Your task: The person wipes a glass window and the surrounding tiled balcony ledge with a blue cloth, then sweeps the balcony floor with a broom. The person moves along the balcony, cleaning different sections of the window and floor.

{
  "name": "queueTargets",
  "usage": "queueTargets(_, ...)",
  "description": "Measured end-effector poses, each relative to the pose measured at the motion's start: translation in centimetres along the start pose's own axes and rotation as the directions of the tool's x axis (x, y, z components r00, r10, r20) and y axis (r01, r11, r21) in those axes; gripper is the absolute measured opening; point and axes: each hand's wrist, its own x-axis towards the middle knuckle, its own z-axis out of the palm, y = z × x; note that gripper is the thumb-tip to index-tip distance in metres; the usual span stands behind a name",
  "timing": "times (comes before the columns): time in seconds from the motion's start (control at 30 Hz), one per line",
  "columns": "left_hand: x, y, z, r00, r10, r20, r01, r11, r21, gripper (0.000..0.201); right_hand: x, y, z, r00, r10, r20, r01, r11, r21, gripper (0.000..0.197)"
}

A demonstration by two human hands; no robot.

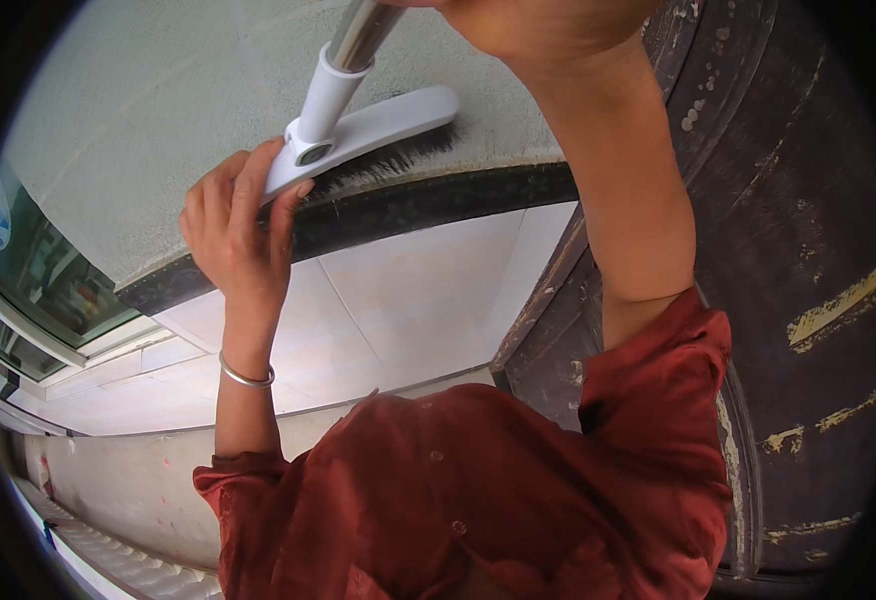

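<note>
A broom has a white plastic head (383,128) with black bristles (398,155), joined by a white pivoting socket to a shiny metal pole (363,35). The head is tilted, its right end higher, in front of a pale grey rough surface. My left hand (238,215) grips the left end of the head, with the thumb at the bristle side and the fingers over the white plastic. At the upper edge, my right hand (548,30) is closed on the metal pole; most of its fingers are cut off by the frame.
Below the grey surface (188,100) runs a black edge strip (438,200), with pale tiles (418,290) under it. A dark brown panel (758,230) with scraped yellowish marks stands at the right. A glass window (68,270) is at the left.
</note>
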Motion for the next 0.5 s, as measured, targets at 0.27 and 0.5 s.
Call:
queueTargets(0.27, -3.3, 14.9, 14.2, 0.972, 0.109, 0.206, 0.05, 0.765, -0.642, 0.046, -7.6, -6.0, -1.5, 0.638, 0.508, -0.579, -0.756, 0.556, -0.344, 0.04)
queueTargets(0.5, 1.0, 18.7, 12.1, 0.984, 0.143, 0.105, -0.039, 0.753, -0.657, 0.042, -9.2, -15.3, -1.1, 0.855, 0.321, -0.408, -0.482, 0.782, -0.395, 0.034)
